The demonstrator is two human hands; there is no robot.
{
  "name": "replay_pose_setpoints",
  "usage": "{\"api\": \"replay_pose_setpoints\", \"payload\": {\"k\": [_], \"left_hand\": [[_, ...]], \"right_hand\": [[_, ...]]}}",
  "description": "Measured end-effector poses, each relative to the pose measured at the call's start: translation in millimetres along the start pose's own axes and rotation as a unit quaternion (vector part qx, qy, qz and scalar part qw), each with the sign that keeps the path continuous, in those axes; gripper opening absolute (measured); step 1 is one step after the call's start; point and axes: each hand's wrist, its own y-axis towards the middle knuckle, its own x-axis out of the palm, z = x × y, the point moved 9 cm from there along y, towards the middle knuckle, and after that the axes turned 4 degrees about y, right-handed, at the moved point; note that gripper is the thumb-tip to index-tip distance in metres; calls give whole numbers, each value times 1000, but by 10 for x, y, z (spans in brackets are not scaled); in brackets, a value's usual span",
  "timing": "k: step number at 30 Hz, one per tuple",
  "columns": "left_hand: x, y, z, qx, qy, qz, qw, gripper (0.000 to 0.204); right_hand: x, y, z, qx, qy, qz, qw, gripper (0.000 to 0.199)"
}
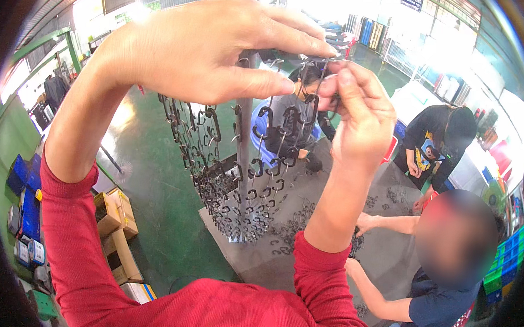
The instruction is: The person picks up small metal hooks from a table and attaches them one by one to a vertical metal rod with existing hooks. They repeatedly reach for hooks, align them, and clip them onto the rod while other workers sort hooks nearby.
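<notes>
A small dark metal C-shaped hook (329, 99) sits pinched in the right hand (357, 118) at the top of the grey pole rack (242, 151), ready for hanging, while the left hand (202, 50), fingers closed, steadies a wire arm above rows of hung hooks (226, 179).

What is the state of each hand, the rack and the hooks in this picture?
Left hand: raised, fingers pinched at the rack top.
Right hand: raised, pinching a dark hook.
Rack: upright, hung with many hooks.
Hooks: hanging in rows.
Loose hooks: scattered on the grey sheet.
</notes>
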Motion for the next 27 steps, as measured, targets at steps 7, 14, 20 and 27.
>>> {"api": "replay_pose_setpoints", "payload": {"k": [7,14,20,27], "left_hand": [[-46,-79,-68,-91,64,21,994,47],[-156,19,-53,-130,-29,14,991,46],[-22,-18,-182,-156,-50,2,986,45],[-42,-50,-54,-41,17,-4,999,50]], "right_hand": [[-704,-1,-296,8,-286,128,949,17],[-730,-12,-331,-60,-686,69,721,24],[180,60,84,47,-117,-65,990,21],[162,78,299,136,-39,-81,987,18]]}}
